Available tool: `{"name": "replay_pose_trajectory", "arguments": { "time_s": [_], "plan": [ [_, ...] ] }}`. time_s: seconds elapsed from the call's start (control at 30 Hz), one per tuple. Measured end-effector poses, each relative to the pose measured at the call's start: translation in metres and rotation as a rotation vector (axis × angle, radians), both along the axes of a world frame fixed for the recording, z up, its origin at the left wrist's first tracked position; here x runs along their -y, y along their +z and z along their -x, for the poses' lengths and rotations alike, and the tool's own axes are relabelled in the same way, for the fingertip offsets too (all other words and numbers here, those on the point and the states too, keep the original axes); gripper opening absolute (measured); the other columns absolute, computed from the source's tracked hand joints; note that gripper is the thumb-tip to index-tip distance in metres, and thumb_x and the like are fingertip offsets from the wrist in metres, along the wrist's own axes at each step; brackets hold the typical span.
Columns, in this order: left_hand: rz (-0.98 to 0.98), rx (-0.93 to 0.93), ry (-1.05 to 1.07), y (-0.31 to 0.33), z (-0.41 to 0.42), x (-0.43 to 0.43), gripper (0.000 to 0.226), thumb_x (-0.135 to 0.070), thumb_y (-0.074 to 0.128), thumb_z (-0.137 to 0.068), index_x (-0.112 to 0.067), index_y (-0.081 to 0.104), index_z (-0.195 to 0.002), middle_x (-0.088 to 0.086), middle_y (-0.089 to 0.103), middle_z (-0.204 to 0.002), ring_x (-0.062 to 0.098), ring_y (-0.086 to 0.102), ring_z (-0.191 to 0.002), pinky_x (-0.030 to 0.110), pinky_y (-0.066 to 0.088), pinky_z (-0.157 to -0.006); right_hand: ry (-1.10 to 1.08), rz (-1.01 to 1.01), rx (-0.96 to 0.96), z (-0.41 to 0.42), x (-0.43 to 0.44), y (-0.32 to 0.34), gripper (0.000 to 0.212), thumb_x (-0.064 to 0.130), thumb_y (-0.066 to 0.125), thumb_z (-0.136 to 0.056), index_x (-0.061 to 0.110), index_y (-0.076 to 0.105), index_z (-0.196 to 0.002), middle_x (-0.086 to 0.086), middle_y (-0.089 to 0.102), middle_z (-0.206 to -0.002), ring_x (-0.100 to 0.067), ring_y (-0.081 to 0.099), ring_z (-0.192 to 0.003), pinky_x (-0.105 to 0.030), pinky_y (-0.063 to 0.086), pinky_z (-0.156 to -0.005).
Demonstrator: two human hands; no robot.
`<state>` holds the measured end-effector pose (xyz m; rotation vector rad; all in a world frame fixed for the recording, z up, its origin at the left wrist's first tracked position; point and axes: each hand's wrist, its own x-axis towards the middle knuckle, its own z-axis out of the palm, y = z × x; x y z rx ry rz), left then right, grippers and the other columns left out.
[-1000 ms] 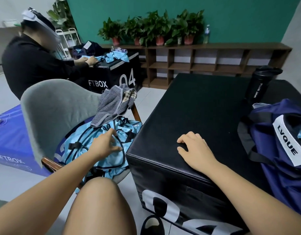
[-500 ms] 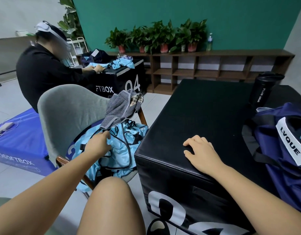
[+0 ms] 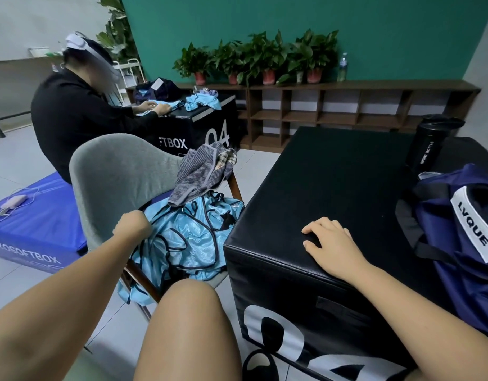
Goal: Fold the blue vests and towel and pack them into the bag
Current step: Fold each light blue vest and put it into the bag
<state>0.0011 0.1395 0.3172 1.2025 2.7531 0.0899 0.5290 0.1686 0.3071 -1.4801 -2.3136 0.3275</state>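
View from a head camera, looking down at a seated person's bare arms and one bare knee [image 3: 188, 312]. The left hand [image 3: 133, 228] reaches out to a grey chair [image 3: 113, 174] on the left, its fingers curled into a fist that grips the near edge of the vests [image 3: 188, 237]. The vests are a crumpled heap of shiny light blue cloth with dark trim, filling the chair seat and spilling over its front. A grey striped towel [image 3: 201, 174] lies bunched on top of the heap at the far side of the seat, one corner turned back to show a checked lining.

The right hand [image 3: 331, 243] lies palm down on top of a large black box [image 3: 333, 182], near its front left corner, fingers relaxed and slightly spread, holding nothing. On the right end of the box sits the bag [image 3: 457, 243], dark blue with a white label reading LVQUE, well apart from the vests. A black bottle [image 3: 430, 141] stands upright just behind the bag.

Further back on the left, another person [image 3: 72, 114] in black sits at a second box [image 3: 199, 127] handling more light blue cloth. A blue mat [image 3: 36, 215] lies on the floor beyond the chair. Potted plants [image 3: 259, 59] line a wooden shelf [image 3: 347, 105] against a green wall
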Motion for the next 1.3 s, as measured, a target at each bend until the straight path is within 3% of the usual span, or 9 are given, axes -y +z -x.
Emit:
{"name": "replay_pose_trajectory", "arguments": {
  "time_s": [0.23,0.37,0.5,0.77,0.93,1.0,1.1,1.17,1.3],
  "plan": [
    [-0.316,0.151,-0.046,0.033,-0.005,0.021,0.026,-0.014,0.059,-0.089,-0.012,0.047,-0.066,0.009,0.051,-0.059,0.025,0.046,-0.055,0.031,0.036,-0.056,-0.008,0.023,0.003,0.0,0.004,0.002,0.024,0.04,0.056,-0.105,0.037,0.059,-0.129,0.021,0.05,-0.132,-0.009,0.042,-0.121,-0.033,0.033,-0.108],
    [-0.464,0.221,-0.064,0.066,-0.005,0.037,0.022,-0.02,0.061,-0.093,-0.011,0.054,-0.074,0.009,0.057,-0.065,0.025,0.049,-0.059,0.035,0.038,-0.056,-0.008,0.077,-0.003,0.001,0.012,0.006,0.024,0.04,0.059,-0.103,0.039,0.061,-0.128,0.022,0.05,-0.133,-0.009,0.043,-0.122,-0.032,0.031,-0.103],
    [-0.587,0.267,-0.117,0.106,-0.012,0.054,0.023,-0.016,0.064,-0.094,-0.013,0.057,-0.072,0.008,0.055,-0.064,0.023,0.046,-0.06,0.033,0.035,-0.055,-0.016,0.125,-0.106,0.002,0.026,0.016,0.021,0.037,0.064,-0.101,0.04,0.063,-0.122,0.019,0.057,-0.126,-0.012,0.05,-0.123,-0.038,0.04,-0.109],
    [-0.766,0.441,-0.218,0.193,-0.042,0.086,0.024,-0.02,0.059,-0.091,-0.018,0.047,-0.072,0.001,0.031,-0.06,0.02,0.027,-0.054,0.03,0.021,-0.052,0.024,0.045,-0.247,0.029,0.074,0.056,0.016,0.03,0.067,-0.099,0.039,0.068,-0.112,0.022,0.065,-0.11,-0.004,0.058,-0.115,-0.03,0.046,-0.102],
    [-0.939,0.572,-0.274,0.238,-0.08,0.099,0.011,-0.019,0.066,-0.094,-0.017,0.061,-0.085,0.009,0.044,-0.077,0.019,0.034,-0.061,0.03,0.023,-0.051,0.121,0.038,-0.318,0.05,0.111,0.098,0.012,0.026,0.069,-0.099,0.033,0.071,-0.109,0.019,0.069,-0.109,0.006,0.062,-0.107,-0.017,0.045,-0.092],
    [-0.985,0.615,-0.312,0.259,-0.092,0.105,0.015,-0.022,0.066,-0.094,-0.017,0.062,-0.081,0.009,0.051,-0.086,0.019,0.038,-0.067,0.032,0.026,-0.056,0.158,0.017,-0.323,0.057,0.123,0.116,0.011,0.028,0.069,-0.1,0.034,0.07,-0.109,0.018,0.069,-0.108,0.006,0.063,-0.104,-0.016,0.046,-0.091],
    [-1.042,0.663,-0.317,0.29,-0.11,0.114,0.012,-0.023,0.066,-0.092,-0.018,0.065,-0.081,0.006,0.054,-0.081,0.018,0.045,-0.071,0.032,0.035,-0.062,0.197,0.002,-0.332,0.069,0.14,0.143,0.011,0.033,0.069,-0.1,0.034,0.069,-0.11,0.017,0.07,-0.107,0.004,0.064,-0.101,-0.019,0.05,-0.09],
    [-1.073,0.696,-0.322,0.31,-0.123,0.12,0.016,-0.025,0.068,-0.091,-0.021,0.065,-0.076,0.0,0.056,-0.075,0.019,0.049,-0.071,0.031,0.039,-0.062,0.22,0.003,-0.357,0.078,0.151,0.158,0.016,0.038,0.072,-0.099,0.033,0.069,-0.113,0.016,0.07,-0.108,0.003,0.065,-0.101,-0.021,0.051,-0.09],
    [-1.157,0.733,-0.384,0.342,-0.154,0.134,0.016,-0.023,0.071,-0.091,-0.02,0.066,-0.076,0.004,0.058,-0.082,0.021,0.049,-0.079,0.033,0.04,-0.072,0.259,-0.027,-0.34,0.096,0.177,0.189,0.052,0.056,0.077,-0.09,0.032,0.058,-0.132,0.017,0.063,-0.12,-0.002,0.062,-0.108,-0.025,0.052,-0.094]
  ]
}}
